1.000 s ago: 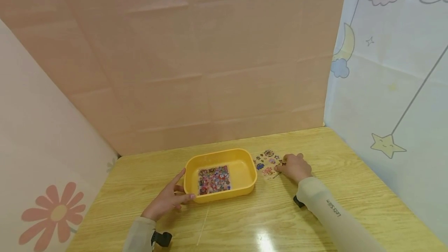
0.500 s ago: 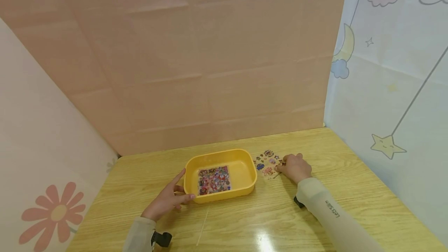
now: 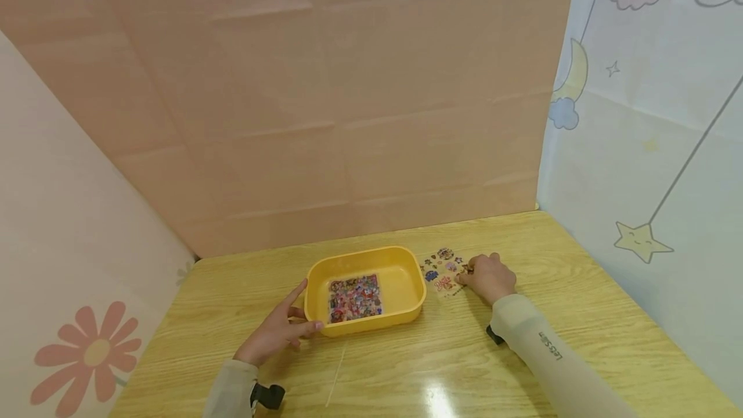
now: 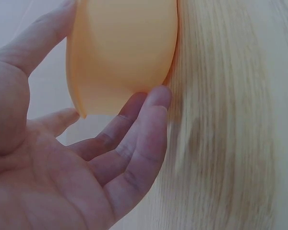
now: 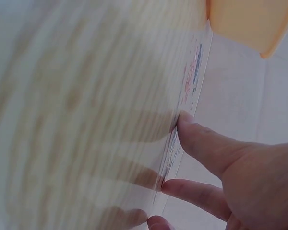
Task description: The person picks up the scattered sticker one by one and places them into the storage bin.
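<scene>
A yellow plastic basin stands on the table. Inside its left half lies a clear packet of colourful printed stickers. My left hand grips the basin's left end, thumb at the near rim. In the left wrist view, the other fingers bend against the basin's outer wall. To the right of the basin, a transparent sticker sheet lies flat. My right hand touches its right part. The right wrist view shows the thumb and a finger set apart on the sheet.
The wood-grain table meets a tan sheet wall at the back. White printed panels close the sides. A thin pale strip runs on the tabletop in front of the basin.
</scene>
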Motion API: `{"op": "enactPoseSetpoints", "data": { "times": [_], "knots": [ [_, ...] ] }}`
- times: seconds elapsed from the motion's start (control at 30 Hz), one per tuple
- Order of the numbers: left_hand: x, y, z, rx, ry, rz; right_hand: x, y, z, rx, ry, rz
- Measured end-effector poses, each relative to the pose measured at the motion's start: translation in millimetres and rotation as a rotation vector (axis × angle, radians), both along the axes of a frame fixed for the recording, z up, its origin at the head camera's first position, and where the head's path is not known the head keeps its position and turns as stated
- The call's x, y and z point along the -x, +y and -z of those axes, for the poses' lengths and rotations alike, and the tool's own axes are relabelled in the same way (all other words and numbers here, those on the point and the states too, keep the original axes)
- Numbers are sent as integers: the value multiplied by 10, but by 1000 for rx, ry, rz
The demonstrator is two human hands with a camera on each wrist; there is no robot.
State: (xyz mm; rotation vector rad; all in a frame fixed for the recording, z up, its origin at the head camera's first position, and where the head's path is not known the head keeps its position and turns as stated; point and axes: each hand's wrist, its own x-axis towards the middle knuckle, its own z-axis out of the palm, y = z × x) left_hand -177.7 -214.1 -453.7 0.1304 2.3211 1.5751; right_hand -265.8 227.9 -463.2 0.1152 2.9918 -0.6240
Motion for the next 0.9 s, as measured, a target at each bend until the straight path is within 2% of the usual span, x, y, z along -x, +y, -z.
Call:
{"op": "enactPoseSetpoints", "data": {
  "times": [0.53, 0.9],
  "knots": [
    [5, -5, 6, 13, -3, -9, 19, -20, 18, 9, -1, -19],
    [6, 2, -9, 8, -7, -8, -10, -57, -7, 108, 0, -24]
  ]
}}
